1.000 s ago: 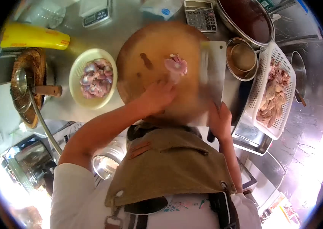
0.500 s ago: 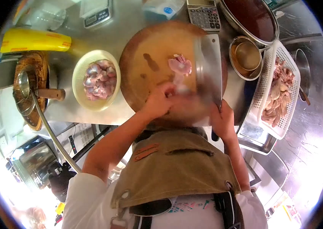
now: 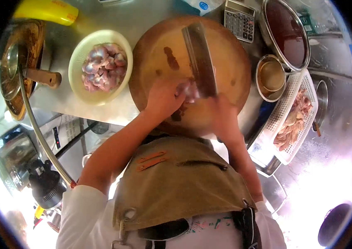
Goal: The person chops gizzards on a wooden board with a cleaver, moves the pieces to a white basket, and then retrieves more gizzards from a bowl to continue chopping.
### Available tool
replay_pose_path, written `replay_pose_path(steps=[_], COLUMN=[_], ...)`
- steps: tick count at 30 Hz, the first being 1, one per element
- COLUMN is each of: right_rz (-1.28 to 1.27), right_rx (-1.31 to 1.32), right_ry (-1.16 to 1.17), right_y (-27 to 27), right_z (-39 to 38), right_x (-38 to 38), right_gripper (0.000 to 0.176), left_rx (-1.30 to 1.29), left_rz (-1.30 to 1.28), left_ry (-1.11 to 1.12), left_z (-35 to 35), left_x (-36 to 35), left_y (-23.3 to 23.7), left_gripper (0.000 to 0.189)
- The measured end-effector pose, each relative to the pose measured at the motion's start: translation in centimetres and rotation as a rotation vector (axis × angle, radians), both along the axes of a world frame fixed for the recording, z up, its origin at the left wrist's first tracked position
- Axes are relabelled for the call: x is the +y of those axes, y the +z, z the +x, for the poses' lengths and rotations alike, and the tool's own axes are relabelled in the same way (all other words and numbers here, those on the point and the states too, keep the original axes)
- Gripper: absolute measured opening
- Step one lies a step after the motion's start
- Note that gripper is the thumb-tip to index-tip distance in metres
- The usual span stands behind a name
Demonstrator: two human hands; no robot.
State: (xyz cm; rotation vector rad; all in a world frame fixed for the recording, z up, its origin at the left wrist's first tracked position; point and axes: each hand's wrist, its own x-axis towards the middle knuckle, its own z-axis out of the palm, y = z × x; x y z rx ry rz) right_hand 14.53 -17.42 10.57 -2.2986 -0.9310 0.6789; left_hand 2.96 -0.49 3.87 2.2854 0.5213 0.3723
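Observation:
A cleaver (image 3: 201,60) slants across the round wooden chopping board (image 3: 153,47), its handle inside my closed right hand (image 3: 225,118), which is blurred by motion. Left of the blade, my left hand (image 3: 163,97) curls its fingers around a piece of raw gizzard (image 3: 190,90) low on the board. The blade's lower end comes right beside that piece. Only a pink sliver of other meat shows at the blade's right edge. More raw gizzards (image 3: 103,68) fill a pale round basket (image 3: 76,81) left of the board.
At the right stand a pot of dark red liquid (image 3: 286,35), a small metal bowl (image 3: 264,92) and a white basket (image 3: 273,120) of cut meat. A calculator (image 3: 239,21) lies behind the board. Far left are a wooden-handled strainer (image 3: 43,77) and a yellow roll (image 3: 55,11).
The cleaver has swung left from the board's right side to over its middle, now covering most of the meat piece there. My view has shifted slightly.

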Motion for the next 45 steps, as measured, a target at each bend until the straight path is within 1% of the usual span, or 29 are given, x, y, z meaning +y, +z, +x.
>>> replay_pose_path(steps=[3, 4, 6, 7, 9, 13, 16, 19, 21, 24, 27, 30, 33, 36, 39, 41, 42, 45], right_rz=[-0.021, -0.02, -0.027, -0.032, -0.041, -0.027, -0.166, -0.191, -0.18, -0.217, -0.274, -0.309, -0.316, -0.25, -0.082, -0.077, -0.136, -0.178], right_rx=[-0.028, -0.045, -0.173, -0.234, -0.225, -0.106, -0.042, -0.085, -0.043, -0.032, -0.023, -0.001, -0.034, -0.083, -0.157, -0.218, -0.248, -0.266], right_ry=[-0.012, -0.025, 0.145, 0.231, 0.261, 0.257, 0.174, 0.335, 0.314, 0.305, 0.293, 0.236, 0.188, 0.131, 0.138, 0.126, 0.102, 0.153], right_y=[0.6, 0.7, 0.1, -0.2, -0.7, -0.5, 1.4, 2.1, 1.0, 0.1, -0.6, -2.2, -2.7, -3.4, -5.8, -6.3, -5.3, -1.8], right_z=[0.0, 0.0, 0.1, 0.2, -0.2, -0.5, -1.1, -1.0, -0.7, -0.5, -0.5, -0.7, -0.7, -0.5, 0.0, 0.3, 0.2, 0.4], right_x=[1.7, 2.3, 2.9, 3.0, 3.3, 3.7, 4.6, 5.4, 6.0, 6.0, 5.7, 6.6, 6.8, 5.7, 4.3, 3.5, 3.7, 3.4], right_gripper=[0.018, 0.017, 0.018, 0.018, 0.02, 0.022, 0.02, 0.02, 0.021, 0.023, 0.025, 0.026, 0.026, 0.025, 0.024, 0.025, 0.025, 0.025], left_rx=[0.074, -0.022, -0.205, -0.176, -0.116, -0.204, -0.278, -0.297, -0.293, -0.298, -0.234, -0.253, -0.273, -0.271, -0.297, -0.179, -0.121, -0.153], left_rz=[-0.193, -0.175, -0.141, -0.179, -0.256, -0.172, -0.152, -0.158, -0.176, -0.137, -0.151, -0.157, -0.11, 0.018, 0.05, 0.021, 0.006, 0.028], left_ry=[0.033, 0.056, 0.1, 0.112, 0.143, 0.17, 0.165, 0.151, 0.142, 0.138, 0.067, 0.143, 0.009, -0.163, -0.146, -0.034, 0.025, 0.118], left_z=[0.9, 0.9, 0.5, 0.3, -0.3, -0.4, -0.3, -0.4, -0.6, -0.8, -0.8, -0.9, -1.2, -2.0, -2.8, -3.1, -3.3, -3.4], left_x=[-0.1, -0.1, -0.4, -0.6, -1.0, -0.9, -1.0, -0.8, -1.0, -0.7, -0.4, -1.2, -1.1, -2.0, -2.0, -2.0, -2.0, -1.3], left_y=[-0.3, -0.4, -0.7, -1.1, -1.9, -3.1, -4.0, -4.6, -4.5, -3.9, -3.8, -4.2, -4.7, -5.9, -5.2, -5.3, -5.4, -2.6], left_gripper=[0.021, 0.019, 0.017, 0.016, 0.016, 0.02, 0.028, 0.027, 0.024, 0.032, 0.032, 0.032, 0.03, 0.027, 0.022, 0.02, 0.02, 0.021])
